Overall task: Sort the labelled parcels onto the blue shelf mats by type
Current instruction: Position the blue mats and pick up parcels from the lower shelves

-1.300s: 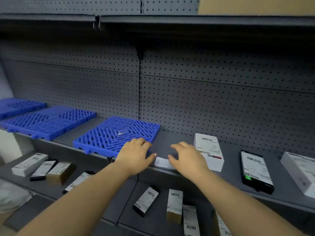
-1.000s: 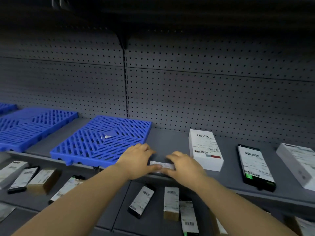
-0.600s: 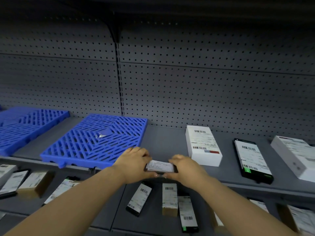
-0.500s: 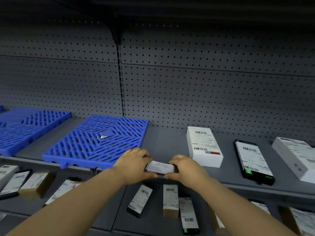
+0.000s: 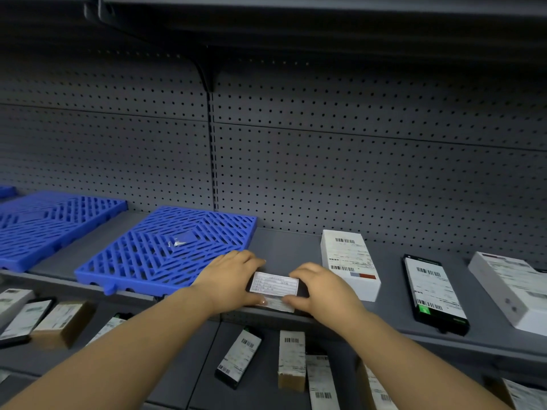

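Both hands hold a small dark parcel with a white label (image 5: 273, 286) at the front edge of the grey shelf (image 5: 290, 250). My left hand (image 5: 229, 276) grips its left end and my right hand (image 5: 321, 288) grips its right end. A white slip (image 5: 278, 304) shows just below the parcel at the shelf lip. An empty blue mat (image 5: 165, 250) lies right beside my left hand. A second blue mat (image 5: 50, 223) sits further left. On the same shelf to the right lie a white labelled box (image 5: 349, 264), a black labelled parcel (image 5: 433, 291) and another white box (image 5: 509, 288).
The lower shelf (image 5: 189, 356) holds several labelled parcels, black (image 5: 238, 356) and brown (image 5: 291, 359) ones among them, with more at the far left (image 5: 38, 318). A perforated grey back panel (image 5: 325, 161) closes the rear. An upper shelf (image 5: 296, 13) overhangs.
My hands closed in on the small labelled parcel from both sides and took hold of it. Its label now faces up between them. The view shifted right and down.
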The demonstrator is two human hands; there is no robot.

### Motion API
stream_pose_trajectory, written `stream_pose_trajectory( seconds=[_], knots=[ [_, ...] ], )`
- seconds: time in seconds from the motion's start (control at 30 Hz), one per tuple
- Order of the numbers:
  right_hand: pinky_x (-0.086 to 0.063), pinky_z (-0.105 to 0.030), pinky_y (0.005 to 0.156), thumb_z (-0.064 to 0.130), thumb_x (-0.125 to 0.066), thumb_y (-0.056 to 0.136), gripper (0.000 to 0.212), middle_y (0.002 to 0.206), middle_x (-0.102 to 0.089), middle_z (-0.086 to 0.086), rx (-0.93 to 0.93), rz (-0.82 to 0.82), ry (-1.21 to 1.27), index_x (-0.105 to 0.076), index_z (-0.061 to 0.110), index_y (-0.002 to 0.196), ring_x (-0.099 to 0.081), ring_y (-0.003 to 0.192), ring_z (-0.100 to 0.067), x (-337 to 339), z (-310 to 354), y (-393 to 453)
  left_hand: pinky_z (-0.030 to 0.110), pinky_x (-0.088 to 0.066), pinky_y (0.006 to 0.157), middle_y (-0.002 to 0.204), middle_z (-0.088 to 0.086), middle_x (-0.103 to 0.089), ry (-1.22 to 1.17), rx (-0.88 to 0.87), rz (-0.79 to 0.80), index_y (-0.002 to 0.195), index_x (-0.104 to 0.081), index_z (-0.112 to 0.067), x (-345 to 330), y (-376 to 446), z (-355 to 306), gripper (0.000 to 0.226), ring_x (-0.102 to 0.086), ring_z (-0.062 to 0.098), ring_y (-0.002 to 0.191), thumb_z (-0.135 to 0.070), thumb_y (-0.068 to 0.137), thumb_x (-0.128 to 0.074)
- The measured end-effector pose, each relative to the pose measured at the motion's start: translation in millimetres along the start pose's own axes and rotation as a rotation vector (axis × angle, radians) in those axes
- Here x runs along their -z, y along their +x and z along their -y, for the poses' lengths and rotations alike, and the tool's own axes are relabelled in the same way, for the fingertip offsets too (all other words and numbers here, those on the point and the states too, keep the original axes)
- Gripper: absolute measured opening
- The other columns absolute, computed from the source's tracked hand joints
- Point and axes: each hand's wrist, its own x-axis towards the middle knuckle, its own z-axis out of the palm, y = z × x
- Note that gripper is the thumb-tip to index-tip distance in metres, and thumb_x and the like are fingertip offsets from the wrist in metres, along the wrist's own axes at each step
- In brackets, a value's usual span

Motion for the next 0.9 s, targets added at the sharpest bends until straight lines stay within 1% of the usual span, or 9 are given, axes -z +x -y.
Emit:
stream_pose_trajectory(
  seconds=[0.07,0.2,0.37,0.47,0.63,0.7,0.8,0.9],
  knots=[
    [-0.044,-0.029,0.095,0.053,-0.059,0.086,0.053,0.131,-0.048,0.012,0.033,-0.009,-0.014,-0.051,0.027,0.132,-0.049,0.116,-0.012,4,1,0,0.029,-0.028,0.107,0.138,-0.011,-0.040,-0.014,0.005,-0.018,0.141,-0.034,-0.031,3,-1,-2,0.074,-0.036,0.011,0.127,-0.060,0.079,-0.062],
    [-0.044,-0.028,0.093,0.052,-0.058,0.087,0.050,0.130,-0.048,0.013,0.113,-0.026,-0.019,-0.052,0.029,0.131,-0.048,0.115,-0.011,9,11,3,0.028,-0.031,0.103,0.131,-0.012,-0.046,-0.007,0.060,-0.053,0.135,-0.041,-0.033,9,-18,1,0.064,-0.041,0.010,0.121,-0.058,0.080,-0.062],
    [-0.046,-0.029,0.086,0.052,-0.058,0.087,0.044,0.126,-0.049,0.014,0.246,-0.019,-0.026,-0.054,0.031,0.126,-0.048,0.112,-0.009,7,40,13,0.031,-0.030,0.105,0.138,-0.008,-0.043,0.046,0.193,-0.106,0.142,-0.034,-0.029,15,-59,17,0.071,-0.040,0.014,0.127,-0.060,0.082,-0.058],
    [-0.047,-0.029,0.087,0.050,-0.059,0.087,0.048,0.128,-0.049,0.012,0.348,-0.001,-0.009,-0.052,0.030,0.129,-0.048,0.113,-0.009,1,70,21,0.032,-0.030,0.106,0.141,-0.008,-0.041,0.065,0.297,-0.143,0.143,-0.033,-0.029,20,-95,33,0.073,-0.039,0.015,0.129,-0.062,0.083,-0.056],
    [-0.044,-0.030,0.093,0.051,-0.055,0.090,0.053,0.134,-0.045,0.013,0.506,0.017,0.001,-0.046,0.028,0.136,-0.046,0.119,-0.011,-14,139,32,0.033,-0.030,0.104,0.137,-0.009,-0.044,0.103,0.462,-0.165,0.140,-0.038,-0.031,32,-169,62,0.071,-0.040,0.016,0.127,-0.067,0.081,-0.053],
    [-0.045,-0.032,0.091,0.052,-0.055,0.090,0.053,0.133,-0.044,0.014,0.567,0.033,0.005,-0.045,0.029,0.136,-0.046,0.119,-0.011,-22,175,35,0.033,-0.031,0.103,0.134,-0.009,-0.046,0.120,0.525,-0.172,0.138,-0.039,-0.033,36,-202,77,0.070,-0.042,0.016,0.126,-0.069,0.079,-0.053],
    [-0.044,-0.029,0.086,0.052,-0.055,0.090,0.053,0.133,-0.043,0.015,0.669,0.051,0.017,-0.044,0.030,0.137,-0.045,0.120,-0.010,-38,234,40,0.032,-0.031,0.102,0.136,-0.010,-0.044,0.143,0.617,-0.179,0.138,-0.040,-0.034,44,-255,102,0.070,-0.042,0.014,0.127,-0.067,0.079,-0.054],
    [-0.044,-0.029,0.087,0.051,-0.055,0.090,0.052,0.135,-0.043,0.015,0.768,0.048,0.033,-0.046,0.029,0.136,-0.046,0.120,-0.009,-56,301,42,0.035,-0.035,0.099,0.134,-0.007,-0.050,0.186,0.676,-0.188,0.135,-0.047,-0.030,55,-313,131,0.067,-0.048,0.019,0.123,-0.062,0.077,-0.060]
  ],
)
